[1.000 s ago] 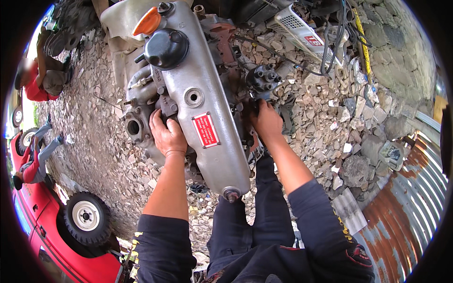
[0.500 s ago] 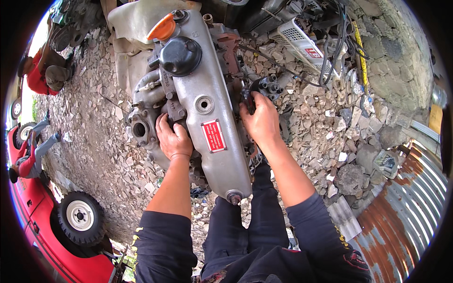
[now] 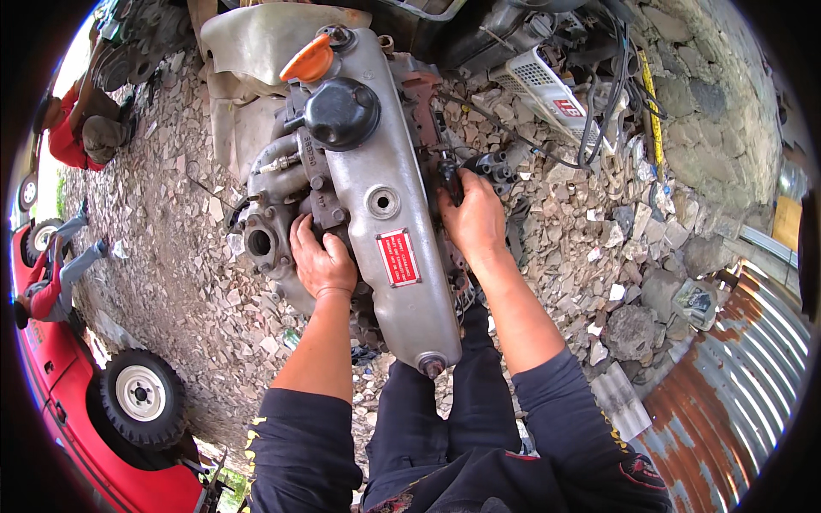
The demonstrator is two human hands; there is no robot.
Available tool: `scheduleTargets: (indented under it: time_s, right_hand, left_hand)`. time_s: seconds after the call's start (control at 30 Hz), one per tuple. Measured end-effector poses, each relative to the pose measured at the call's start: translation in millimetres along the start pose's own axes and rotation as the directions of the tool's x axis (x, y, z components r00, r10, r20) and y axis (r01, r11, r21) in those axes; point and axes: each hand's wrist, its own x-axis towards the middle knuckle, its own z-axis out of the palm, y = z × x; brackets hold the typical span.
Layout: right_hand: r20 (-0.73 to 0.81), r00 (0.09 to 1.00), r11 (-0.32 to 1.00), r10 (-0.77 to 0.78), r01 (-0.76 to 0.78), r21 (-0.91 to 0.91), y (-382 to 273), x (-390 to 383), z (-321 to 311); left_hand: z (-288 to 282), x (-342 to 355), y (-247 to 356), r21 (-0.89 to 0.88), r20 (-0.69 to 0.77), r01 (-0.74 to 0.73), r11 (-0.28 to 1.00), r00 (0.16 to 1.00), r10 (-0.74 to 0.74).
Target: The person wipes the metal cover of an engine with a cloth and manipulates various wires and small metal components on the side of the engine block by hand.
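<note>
**Engine found between both hands; dark handle grasped on right side**

An engine (image 3: pixel 369 175) is positioned directly before the person, above ground strewn with broken stone (image 3: pixel 569 248); its support is hidden from view. It is topped by a long grey metal cover (image 3: pixel 423 321), slanted from upper left to lower right. Fitted at its far end are an orange tab-like part (image 3: pixel 310 60) and a black round cap (image 3: pixel 342 114). A round port (image 3: pixel 382 202) is noted further down, with a red label (image 3: pixel 398 257) below it.

The left grip (image 3: pixel 323 263) is laid against the left flank of the engine, fingers pointed away from the body, beside a flange (image 3: pixel 259 242) with a round opening. Whether anything is clasped there cannot be told.

The right grip (image 3: pixel 473 221) is closed around a dark handle-like object (image 3: pixel 450 175), held upright beside the right edge of the cover. The object's lower end is covered by the hand. Just to its right, a black part with several stubby terminals (image 3: pixel 492 168) is observed.

Beyond, a pale perforated crate (image 3: pixel 543 90) is seen tilted among black cables (image 3: pixel 623 77). Rusted corrugated sheeting (image 3: pixel 727 393) is located at lower right. At left, a red vehicle (image 3: pixel 73 368) and two people (image 3: pixel 73 141) in red tops are recorded.
</note>
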Motion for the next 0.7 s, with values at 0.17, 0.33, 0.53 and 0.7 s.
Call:
scheduleTargets:
  time_s: [0.17,0.33,0.53,0.7]
  right_hand:
    - [0.049,0.999,0.997,-0.014,0.017,-0.069,-9.3,7.5,-6.7]
    - [0.011,1.000,0.990,0.028,-0.029,0.137,-2.8,13.4,0.6]
    - [0.267,0.955,0.856,0.128,-0.243,0.456,-14.9,7.6,-17.6]
    - [0.324,0.917,0.788,-0.231,-0.019,0.616,9.5,-0.8,-21.4]
  left_hand:
    - [0.4,-0.2,1.4,-0.012,0.003,0.005,1.000,1.000,-0.005]
    - [-0.3,-0.4,3.4,-0.002,-0.003,-0.003,1.000,1.000,0.003]
    - [-1.0,-0.8,2.9,-0.006,-0.001,0.009,1.000,1.000,-0.009]
    - [-0.6,-0.1,3.9,-0.012,0.004,0.005,1.000,1.000,-0.005]
